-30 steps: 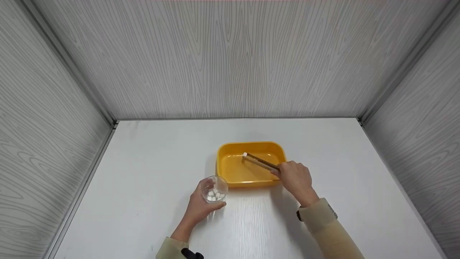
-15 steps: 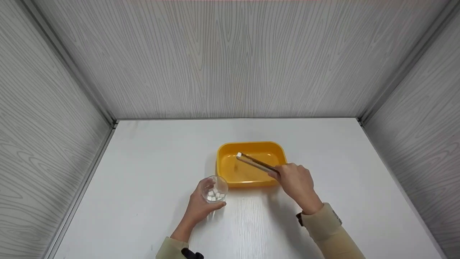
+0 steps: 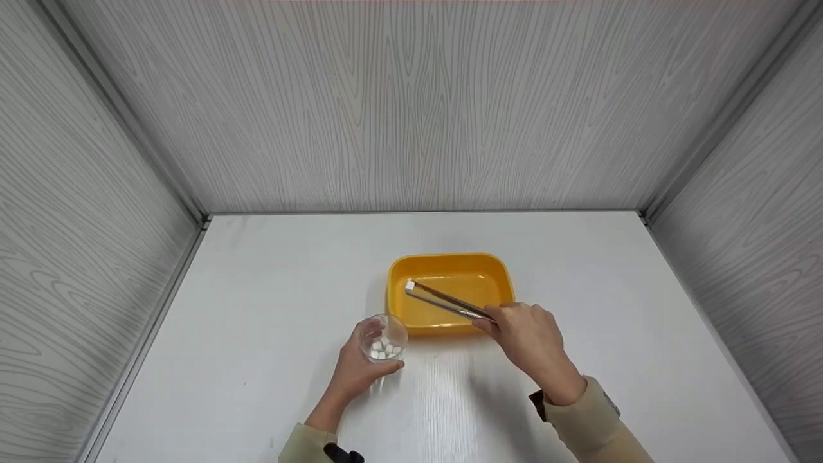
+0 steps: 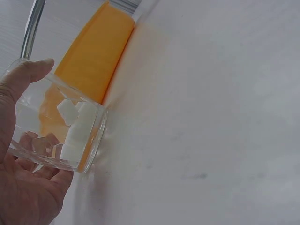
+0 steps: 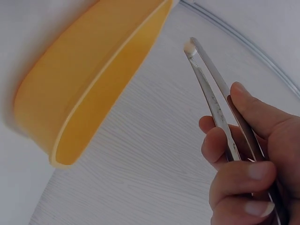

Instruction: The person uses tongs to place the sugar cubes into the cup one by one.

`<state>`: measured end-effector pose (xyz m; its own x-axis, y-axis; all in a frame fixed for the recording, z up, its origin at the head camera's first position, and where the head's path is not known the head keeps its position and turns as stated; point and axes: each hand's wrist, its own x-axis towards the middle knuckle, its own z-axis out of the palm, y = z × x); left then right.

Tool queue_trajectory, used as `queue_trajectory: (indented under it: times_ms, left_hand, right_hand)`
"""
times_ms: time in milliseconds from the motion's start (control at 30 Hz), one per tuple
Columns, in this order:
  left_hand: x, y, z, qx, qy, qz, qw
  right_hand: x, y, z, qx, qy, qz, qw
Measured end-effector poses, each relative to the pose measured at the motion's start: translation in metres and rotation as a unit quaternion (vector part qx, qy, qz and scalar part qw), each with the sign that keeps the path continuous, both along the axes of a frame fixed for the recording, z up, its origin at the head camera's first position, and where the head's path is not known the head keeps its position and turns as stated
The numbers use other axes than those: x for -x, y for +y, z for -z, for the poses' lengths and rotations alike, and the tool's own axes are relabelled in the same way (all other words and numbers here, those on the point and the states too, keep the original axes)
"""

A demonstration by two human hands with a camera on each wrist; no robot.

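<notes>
My left hand grips a clear glass, its fingers and thumb around the sides. Several white cubes lie in the bottom of that glass. In my right hand is a pair of metal tweezers, squeezed between thumb and fingers. One small white cube is pinched at the tweezer tips, which in the head view overlap the left part of the yellow tray. The right wrist view shows the cube between serrated tips.
The yellow tray stands on the white table, just beyond the glass and to its right. Grey wood-grain panels enclose the table at the back and both sides.
The right hand has drawn nearer to the body, and the tweezers with their white cube have moved left and toward the glass. The left hand and glass have stayed in place.
</notes>
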<state>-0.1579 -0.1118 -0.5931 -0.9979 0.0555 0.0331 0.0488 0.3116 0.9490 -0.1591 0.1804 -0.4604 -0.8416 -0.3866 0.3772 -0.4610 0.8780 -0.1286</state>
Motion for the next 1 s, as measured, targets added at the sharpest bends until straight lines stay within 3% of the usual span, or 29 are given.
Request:
queue_trajectory:
  times_ms: [400, 1000]
  left_hand:
    - [0.0, 0.001, -0.001, -0.005, -0.005, -0.001, 1.0]
    - [0.0, 0.003, 0.0, 0.022, -0.016, -0.013, 0.9995]
  right_hand:
    - [-0.022, -0.009, -0.007, 0.014, 0.023, -0.055, 0.998]
    - [-0.03, -0.014, 0.003, 0.011, 0.019, -0.09, 0.996]
